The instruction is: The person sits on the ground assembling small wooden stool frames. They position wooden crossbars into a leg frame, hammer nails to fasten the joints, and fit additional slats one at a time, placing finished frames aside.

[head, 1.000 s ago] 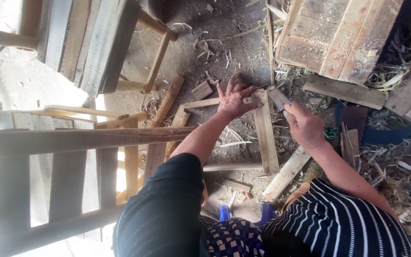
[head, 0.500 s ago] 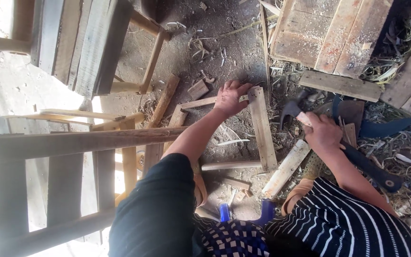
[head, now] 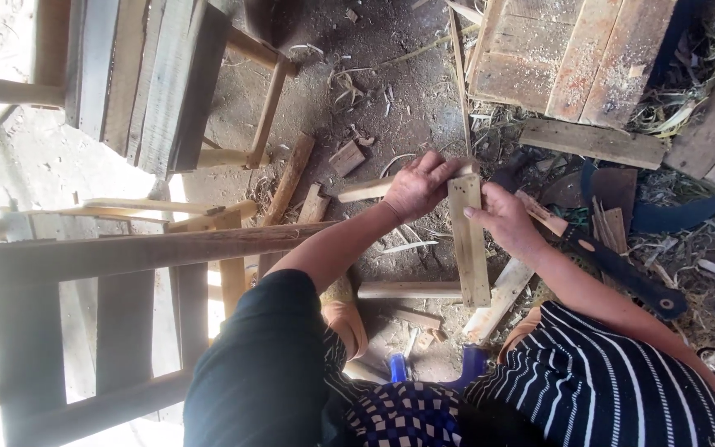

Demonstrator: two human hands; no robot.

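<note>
A short flat wooden plank (head: 471,248) lies lengthwise on the dirt floor in front of me. My left hand (head: 420,187) is closed over its far end, where a thin wooden stick (head: 362,191) crosses under it. From the right, my right hand (head: 502,218) pinches the plank's right edge with thumb and fingers. A hatchet with a black handle (head: 622,273) lies on the ground just right of my right wrist, and neither hand holds it.
A wooden chair frame (head: 126,257) stands at the left, another wooden seat (head: 159,83) at the upper left. Boards (head: 573,58) lie at the upper right. Offcuts (head: 411,290), shavings and straw cover the dirt floor. A dark curved blade (head: 672,217) rests at the right.
My right hand held the hatchet out to the right; the hatchet now lies on the ground and that hand is on the plank's edge. My left hand went from spread flat to closed on the plank's end.
</note>
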